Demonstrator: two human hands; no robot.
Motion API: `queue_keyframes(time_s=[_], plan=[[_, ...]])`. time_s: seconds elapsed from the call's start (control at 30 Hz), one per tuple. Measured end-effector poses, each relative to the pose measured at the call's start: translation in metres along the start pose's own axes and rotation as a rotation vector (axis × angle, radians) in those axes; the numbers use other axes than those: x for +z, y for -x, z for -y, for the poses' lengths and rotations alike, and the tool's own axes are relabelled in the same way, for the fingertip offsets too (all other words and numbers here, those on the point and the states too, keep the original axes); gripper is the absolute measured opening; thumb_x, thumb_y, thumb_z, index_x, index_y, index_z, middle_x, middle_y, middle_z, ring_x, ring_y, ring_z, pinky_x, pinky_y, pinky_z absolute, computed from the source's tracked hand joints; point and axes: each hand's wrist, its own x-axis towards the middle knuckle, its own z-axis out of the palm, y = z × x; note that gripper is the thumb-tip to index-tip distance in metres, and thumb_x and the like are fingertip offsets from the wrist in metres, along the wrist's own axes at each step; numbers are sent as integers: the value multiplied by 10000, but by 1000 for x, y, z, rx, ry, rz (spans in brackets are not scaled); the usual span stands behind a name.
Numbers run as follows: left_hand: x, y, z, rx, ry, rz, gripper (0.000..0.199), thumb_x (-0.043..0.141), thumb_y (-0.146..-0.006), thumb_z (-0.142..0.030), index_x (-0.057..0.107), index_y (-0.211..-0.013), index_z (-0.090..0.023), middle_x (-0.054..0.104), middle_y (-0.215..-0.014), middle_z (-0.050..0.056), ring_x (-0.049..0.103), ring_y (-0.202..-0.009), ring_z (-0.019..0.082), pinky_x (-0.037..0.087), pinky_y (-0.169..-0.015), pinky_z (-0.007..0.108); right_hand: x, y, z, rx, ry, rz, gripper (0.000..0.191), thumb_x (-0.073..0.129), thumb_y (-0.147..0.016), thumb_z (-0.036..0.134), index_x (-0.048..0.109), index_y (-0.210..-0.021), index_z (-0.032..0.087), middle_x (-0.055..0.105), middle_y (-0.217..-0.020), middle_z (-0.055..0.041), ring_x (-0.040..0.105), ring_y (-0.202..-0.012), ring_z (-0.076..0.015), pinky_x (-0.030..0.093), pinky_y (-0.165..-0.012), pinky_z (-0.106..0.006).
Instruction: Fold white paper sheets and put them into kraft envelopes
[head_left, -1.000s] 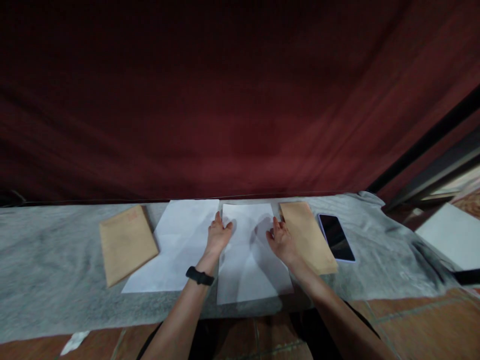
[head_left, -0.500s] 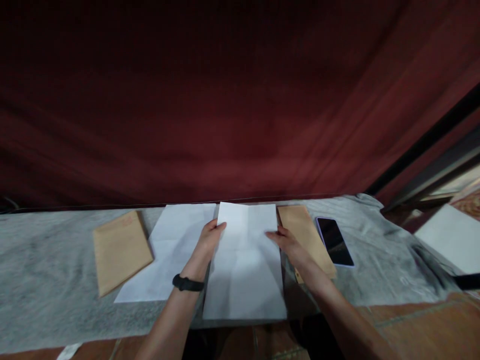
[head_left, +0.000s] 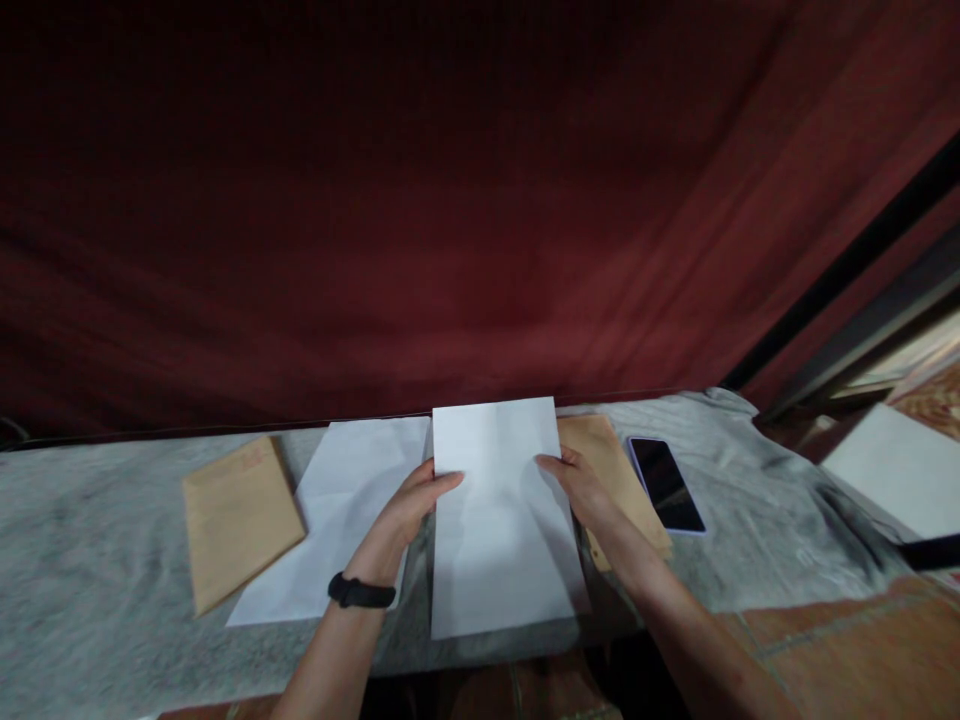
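Observation:
A white sheet of paper [head_left: 502, 560] is held up in front of me by its two side edges. My left hand [head_left: 418, 497] is closed on the left edge, its thumb lying on top and its fingers underneath. On the opposite edge my right hand [head_left: 576, 482] grips in the same way, thumb on the face of the sheet. To the left, another white sheet [head_left: 334, 530] with faint creases lies on the grey cloth. A brown envelope [head_left: 244, 520] rests over its left edge. Partly behind my right hand and forearm lie brown envelopes [head_left: 619, 475].
A grey cloth [head_left: 97, 560] covers the long surface. Right of the brown envelopes lies a phone [head_left: 666, 485] with a purple edge. A dark red curtain [head_left: 480, 250] hangs directly behind. At far right is a white flat object [head_left: 900, 470], with floor tiles [head_left: 862, 655] below.
The held sheet has shifted slightly right and tilted, and its creases show less now. Both hands still grip its sides. The view has moved a little.

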Motion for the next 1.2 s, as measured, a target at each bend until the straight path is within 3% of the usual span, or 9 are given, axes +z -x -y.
queue_keyframes(time_s=[0.17,0.37,0.5,0.63,0.7,0.8,0.93,1.0,1.2], plan=[[-4,0,13,-38,16,70,555,881,-571,-373,731,-1043,-123,793,-938,104,730,-896,302,534,-810,370,-2,-6,-1,46,-82,2,352,775,-666,404,729,-936,183,766,-810,-50,711,-765,-259,575,-735,-373],[-9,-10,27,3,7,-8,513,855,-512,-309,736,-972,-113,790,-872,91,725,-792,284,533,-754,359,-12,-16,-14,-23,-29,51,409,753,-695,411,717,-1027,174,767,-886,-54,710,-840,-250,560,-813,-368],[-10,-15,31,60,-42,-103,469,798,-509,-286,736,-942,-116,776,-805,62,707,-747,277,516,-704,348,-15,-27,-39,-120,221,-112,529,688,-758,420,643,-1239,205,734,-1046,-58,676,-997,-253,529,-934,-406],[-9,-14,34,85,-54,-126,463,758,-508,-256,735,-952,-127,772,-834,52,702,-789,285,514,-723,354,-8,-17,-55,-375,670,-188,645,585,-857,333,447,-1470,191,538,-1440,-158,506,-1337,-301,428,-1106,-516],[-8,-12,36,86,-58,-134,456,752,-508,-245,735,-949,-132,771,-838,52,702,-809,291,517,-738,359,-2,1,-56,-465,778,-115,616,568,-899,308,433,-1490,195,391,-1575,-160,334,-1478,-301,322,-1193,-530],[-8,-10,40,78,-45,-123,466,775,-501,-252,732,-951,-135,771,-849,58,706,-829,297,525,-757,365,6,36,-50,-554,1046,203,602,515,-983,326,338,-1555,260,297,-1641,-127,284,-1510,-284,307,-1206,-543],[-9,-10,45,56,-9,-67,525,809,-492,-270,727,-988,-119,776,-896,81,709,-845,300,535,-770,372,14,75,-39,-425,1206,686,868,642,-925,484,175,-1617,246,166,-1683,-142,148,-1552,-285,222,-1247,-506],[-10,-11,46,52,0,-55,528,816,-484,-262,725,-983,-115,776,-888,84,710,-848,303,537,-778,379,15,87,-36,-371,1223,838,1010,726,-848,531,144,-1622,247,94,-1695,-137,84,-1560,-300,153,-1262,-506],[-9,-12,47,62,-45,-63,515,822,-488,-266,728,-976,-128,777,-876,75,710,-897,319,537,-816,395,5,102,-45,-364,1339,831,835,682,-903,311,227,-1602,275,166,-1687,-117,146,-1552,-278,104,-1265,-524]])
